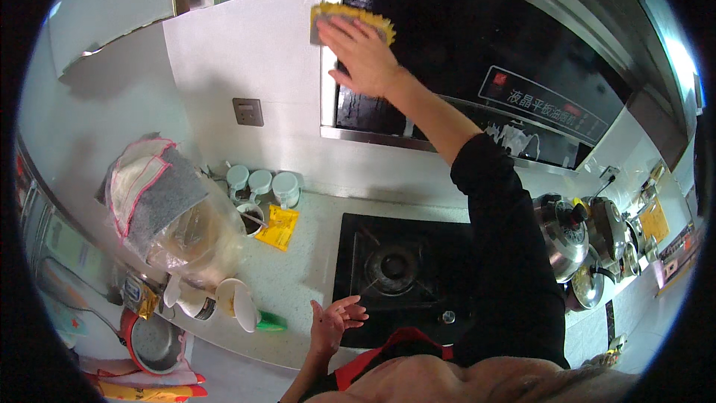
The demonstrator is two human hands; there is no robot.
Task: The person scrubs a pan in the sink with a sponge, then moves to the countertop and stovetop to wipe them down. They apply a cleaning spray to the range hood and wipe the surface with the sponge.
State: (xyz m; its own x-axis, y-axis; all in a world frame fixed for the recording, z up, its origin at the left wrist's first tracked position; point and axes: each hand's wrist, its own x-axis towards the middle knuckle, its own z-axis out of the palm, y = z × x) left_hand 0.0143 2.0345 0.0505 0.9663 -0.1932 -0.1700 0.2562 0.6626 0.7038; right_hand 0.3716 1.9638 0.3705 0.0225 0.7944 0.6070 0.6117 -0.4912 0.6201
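Note:
My right hand point(358, 56) is pressed flat on a grey-and-yellow cleaning cloth point(379, 21). The cloth lies against the upper left edge of a black glass range hood point(436, 22), partly over its silver side trim point(330, 89). Wet streaks run down the glass below the hand, and a whitish smear shows lower on the panel. My left hand point(335, 322) hangs free with its fingers spread, near the front left corner of the black gas hob point(358, 268). Nothing is in it.
Left of the hob, the counter point(319, 224) holds seasoning jars point(260, 183), a yellow packet point(278, 228) and a plastic-wrapped bundle under cloths point(173, 201). A red-rimmed pan point(159, 344) is at lower left. Steel pots point(561, 240) stand right of the hob. A cabinet point(117, 0) hangs upper left.

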